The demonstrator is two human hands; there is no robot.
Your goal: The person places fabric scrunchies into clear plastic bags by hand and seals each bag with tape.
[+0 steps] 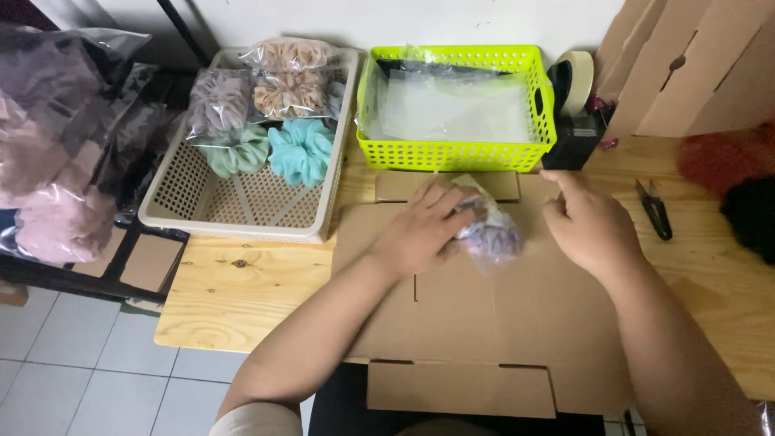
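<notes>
Nearest of all, a flat sheet of brown cardboard with cut flaps lies unfolded over the front edge of the wooden table, and both forearms reach out across it. The left hand rests on the cardboard with its fingers curled around a small clear plastic bag that holds a pale lilac scrunchie — the fingers are pressed against the bag's near-left side, gripping it. The right hand sits just beside the bag on the other side, fingers loosely bent; whether it touches the plastic I cannot tell, and it holds nothing that shows.

Beyond the held bag, touching the far edge of the cardboard, stands a lime-green perforated basket with clear plastic bags inside. Further left of the gripping hand is a beige basket holding scrunchies in mauve, tan, mint and turquoise, some bagged. Left of that again hangs a large clear bag of pink and dark fabric.

Out past the right hand, small black snips lie on the wood, and a roll of tape on a black dispenser stands behind them, beside upright cardboard pieces. At the far right edge sit fuzzy red and black items — too cut off to name.
</notes>
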